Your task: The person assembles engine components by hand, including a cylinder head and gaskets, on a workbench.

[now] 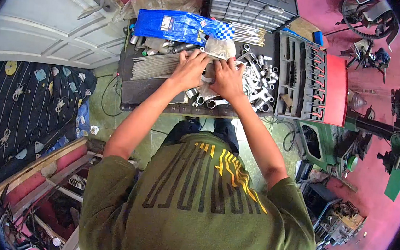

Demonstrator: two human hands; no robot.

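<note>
Small silvery metal part (209, 76) sits between left hand (191, 68) and right hand (227, 77), mostly covered by fingers, over the dark tool tray (138, 90); grey rod bundle (153, 65) lies flat alongside.
</note>
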